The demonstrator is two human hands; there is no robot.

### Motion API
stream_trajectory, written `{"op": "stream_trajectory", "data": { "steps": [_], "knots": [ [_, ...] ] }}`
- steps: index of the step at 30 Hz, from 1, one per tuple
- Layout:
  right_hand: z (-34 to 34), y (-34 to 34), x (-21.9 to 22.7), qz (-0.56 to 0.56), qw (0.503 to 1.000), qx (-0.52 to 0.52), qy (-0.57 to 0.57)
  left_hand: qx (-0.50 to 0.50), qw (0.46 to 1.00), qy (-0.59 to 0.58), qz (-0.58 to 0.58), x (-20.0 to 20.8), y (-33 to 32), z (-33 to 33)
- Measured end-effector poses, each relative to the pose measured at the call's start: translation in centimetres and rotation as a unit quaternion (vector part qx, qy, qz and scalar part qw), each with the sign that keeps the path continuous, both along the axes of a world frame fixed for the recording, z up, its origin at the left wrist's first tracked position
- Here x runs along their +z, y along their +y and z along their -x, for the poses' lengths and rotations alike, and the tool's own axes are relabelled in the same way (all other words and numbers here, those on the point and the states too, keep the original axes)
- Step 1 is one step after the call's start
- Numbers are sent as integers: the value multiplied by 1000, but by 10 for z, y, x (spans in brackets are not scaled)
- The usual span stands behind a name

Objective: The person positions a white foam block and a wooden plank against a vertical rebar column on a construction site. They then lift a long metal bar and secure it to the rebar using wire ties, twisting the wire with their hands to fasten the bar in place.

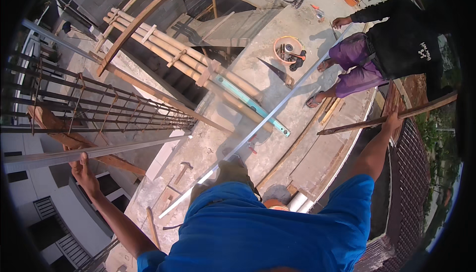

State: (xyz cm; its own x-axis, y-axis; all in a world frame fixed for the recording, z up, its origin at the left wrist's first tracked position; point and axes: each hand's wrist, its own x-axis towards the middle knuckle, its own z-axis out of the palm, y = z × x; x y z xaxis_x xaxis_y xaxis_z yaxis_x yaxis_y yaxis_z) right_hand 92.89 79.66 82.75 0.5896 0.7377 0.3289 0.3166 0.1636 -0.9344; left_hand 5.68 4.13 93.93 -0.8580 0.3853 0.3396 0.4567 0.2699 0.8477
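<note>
The left hand [86,175] is curled at the grey metal bar [116,149], thumb against it and the other fingers partly hidden. The bar lies at left, its long axis running left to right, the right end slightly farther away; it looks straight and smooth, with a dull sheen. The right hand [392,120] lies across the wooden pole [352,125] at right, but how tightly it is closed cannot be told. This pole points left and slightly near, brown, rough, narrowing toward its left tip. Between them lies a turquoise spirit level [250,103].
</note>
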Motion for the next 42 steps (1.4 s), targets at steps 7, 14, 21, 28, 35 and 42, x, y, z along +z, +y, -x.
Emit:
{"op": "stream_trajectory", "data": {
  "steps": [7, 14, 21, 28, 35, 42],
  "knots": [
    [193, -163, -13, -60, 979, 73, 182, -1, 997, -28, -70, 12, 13, -14],
    [338, -295, -28, -50, 869, 298, 391, 29, 999, 39, -17, 2, -11, -16],
    [407, -395, -106, -12, 873, 327, 361, 1, 999, 27, -40, 4, 10, -14],
    [456, -404, 66, -126, 802, 529, 247, -12, 993, 113, -27, -7, -5, 3],
    [497, -450, 114, -112, 721, 649, 215, -44, 982, 179, -26, -7, -6, 3],
    [551, -509, 61, -76, 654, 721, 217, -45, 985, 158, -55, 0, 2, -8]
  ]
}}
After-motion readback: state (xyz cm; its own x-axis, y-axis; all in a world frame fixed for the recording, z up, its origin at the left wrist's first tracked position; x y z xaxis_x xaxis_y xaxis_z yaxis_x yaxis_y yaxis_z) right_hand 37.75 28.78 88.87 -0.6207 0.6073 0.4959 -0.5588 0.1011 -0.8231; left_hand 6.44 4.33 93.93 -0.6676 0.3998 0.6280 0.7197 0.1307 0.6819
